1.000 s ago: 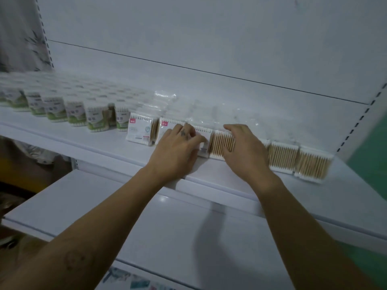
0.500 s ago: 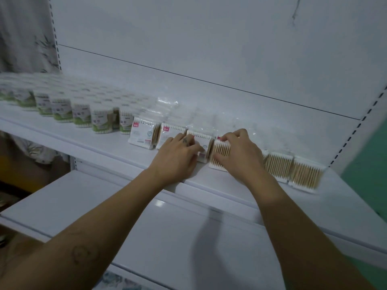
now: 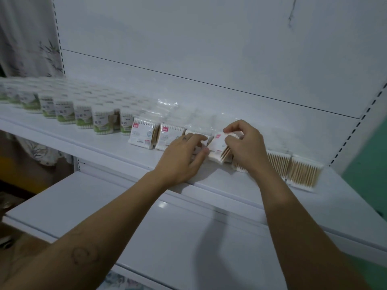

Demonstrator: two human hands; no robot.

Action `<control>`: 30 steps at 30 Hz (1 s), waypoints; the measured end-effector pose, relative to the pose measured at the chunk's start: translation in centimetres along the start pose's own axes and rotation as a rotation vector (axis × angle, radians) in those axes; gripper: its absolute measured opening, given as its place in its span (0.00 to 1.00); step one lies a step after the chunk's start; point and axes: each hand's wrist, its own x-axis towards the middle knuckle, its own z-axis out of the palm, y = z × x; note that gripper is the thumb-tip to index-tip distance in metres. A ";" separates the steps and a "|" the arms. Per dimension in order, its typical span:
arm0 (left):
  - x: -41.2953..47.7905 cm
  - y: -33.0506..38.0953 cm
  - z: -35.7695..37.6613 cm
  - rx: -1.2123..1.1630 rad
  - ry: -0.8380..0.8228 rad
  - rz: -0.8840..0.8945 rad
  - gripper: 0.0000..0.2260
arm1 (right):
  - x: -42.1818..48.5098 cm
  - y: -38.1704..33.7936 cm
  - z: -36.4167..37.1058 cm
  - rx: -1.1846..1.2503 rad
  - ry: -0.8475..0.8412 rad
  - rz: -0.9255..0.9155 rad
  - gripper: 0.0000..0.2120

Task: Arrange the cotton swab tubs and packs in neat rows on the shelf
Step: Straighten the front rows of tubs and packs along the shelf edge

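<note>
Fronting a pale back panel (image 3: 209,59), white shelf (image 3: 117,148); right hand (image 3: 249,147) pinching a tilted pack (image 3: 217,146), left hand (image 3: 180,158) straight-fingered beside it

Nothing written can be read. The tubs (image 3: 102,120) on the left carry white-and-green labels (image 3: 83,117) with dark characters, too blurred to make out. Each pack (image 3: 140,137) right of them bears a small red tag (image 3: 136,124) at its top left corner and a pale round emblem (image 3: 149,133); the print is illegible.
</note>
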 end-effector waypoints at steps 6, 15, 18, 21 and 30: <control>-0.1 1.5 0.9 -0.108 -0.059 -0.059 0.29 | -1.1 3.0 -0.7 0.029 -0.075 -0.053 0.27; 0.3 2.0 2.4 0.055 0.020 -0.035 0.28 | -1.8 5.2 0.4 -0.143 0.118 -0.213 0.14; 0.1 2.3 2.6 0.070 0.006 -0.059 0.27 | -1.6 5.9 1.0 -0.287 0.171 -0.253 0.13; 0.0 2.3 2.6 0.130 -0.012 -0.008 0.22 | -1.6 6.0 1.2 -0.387 0.221 -0.220 0.16; 0.1 1.7 2.9 0.465 -0.060 0.196 0.17 | -1.3 5.7 0.5 -0.568 0.310 -0.102 0.27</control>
